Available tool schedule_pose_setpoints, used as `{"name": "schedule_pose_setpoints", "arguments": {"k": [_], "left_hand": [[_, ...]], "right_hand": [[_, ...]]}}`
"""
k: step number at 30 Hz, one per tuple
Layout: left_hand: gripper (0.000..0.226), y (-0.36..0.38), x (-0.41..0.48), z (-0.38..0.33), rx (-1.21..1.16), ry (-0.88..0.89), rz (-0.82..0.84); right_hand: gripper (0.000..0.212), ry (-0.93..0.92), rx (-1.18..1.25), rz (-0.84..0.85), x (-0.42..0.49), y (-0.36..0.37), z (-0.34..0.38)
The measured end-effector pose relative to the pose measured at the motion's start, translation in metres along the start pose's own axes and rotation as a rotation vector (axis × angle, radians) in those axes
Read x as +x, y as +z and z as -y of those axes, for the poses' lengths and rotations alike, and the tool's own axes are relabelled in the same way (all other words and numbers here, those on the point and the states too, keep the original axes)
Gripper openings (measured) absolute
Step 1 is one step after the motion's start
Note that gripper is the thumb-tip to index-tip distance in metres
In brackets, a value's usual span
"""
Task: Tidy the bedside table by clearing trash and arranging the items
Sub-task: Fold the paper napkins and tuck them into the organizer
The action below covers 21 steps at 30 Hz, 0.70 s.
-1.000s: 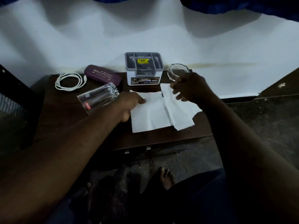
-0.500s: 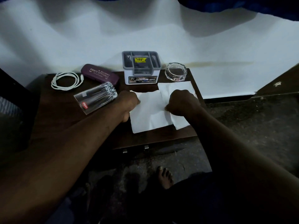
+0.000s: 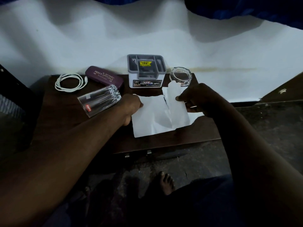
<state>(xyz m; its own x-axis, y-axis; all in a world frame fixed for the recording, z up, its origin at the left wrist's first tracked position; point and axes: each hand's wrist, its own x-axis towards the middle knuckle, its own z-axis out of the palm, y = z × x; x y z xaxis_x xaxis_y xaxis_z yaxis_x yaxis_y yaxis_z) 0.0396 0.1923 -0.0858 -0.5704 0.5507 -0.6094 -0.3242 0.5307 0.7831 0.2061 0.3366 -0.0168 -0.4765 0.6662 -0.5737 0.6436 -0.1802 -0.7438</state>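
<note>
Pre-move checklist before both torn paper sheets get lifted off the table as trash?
1. Right hand pinches right sheet, edge raised: ok.
2. Left hand grip on left sheet: cannot tell, fingertips hidden.
3. Right sheet free of ashtray: cannot tell, its top corner overlaps it in view.
4. Glass upright: not ok, on its side by the left wrist.
5. Cable and spectacle case apart from sheets: ok.
</note>
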Motion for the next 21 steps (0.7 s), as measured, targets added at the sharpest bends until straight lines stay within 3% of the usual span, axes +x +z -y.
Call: {"name": "schedule_pose_setpoints", "arguments": {"k": [5,8,11,16,21], "left_hand": [[0.019,-0.002,-0.001,-0.001,-0.085,-0.022,0.027],[0.022,-0.002,-0.004,-0.001,-0.185,-0.015,0.047],[0.039,-0.003,-0.005,0.001,-0.336,-0.019,0.095],[0.066,-0.005,-0.002,-0.001,-0.413,-0.072,0.154],[0.049,-0.009,-0.004,-0.001,-0.375,-0.066,0.174]], "right_hand": [[0.027,-0.251,-0.020,-0.025,-0.002,0.023,0.001],[0.028,-0.470,-0.400,-0.210,0.003,0.051,0.001],[0.035,-0.599,-0.603,-0.236,0.000,0.085,0.000],[0.040,-0.460,-0.646,-0.151,0.006,0.097,-0.002],[0.049,-0.263,-0.325,-0.073,0.013,0.080,-0.005]]}}
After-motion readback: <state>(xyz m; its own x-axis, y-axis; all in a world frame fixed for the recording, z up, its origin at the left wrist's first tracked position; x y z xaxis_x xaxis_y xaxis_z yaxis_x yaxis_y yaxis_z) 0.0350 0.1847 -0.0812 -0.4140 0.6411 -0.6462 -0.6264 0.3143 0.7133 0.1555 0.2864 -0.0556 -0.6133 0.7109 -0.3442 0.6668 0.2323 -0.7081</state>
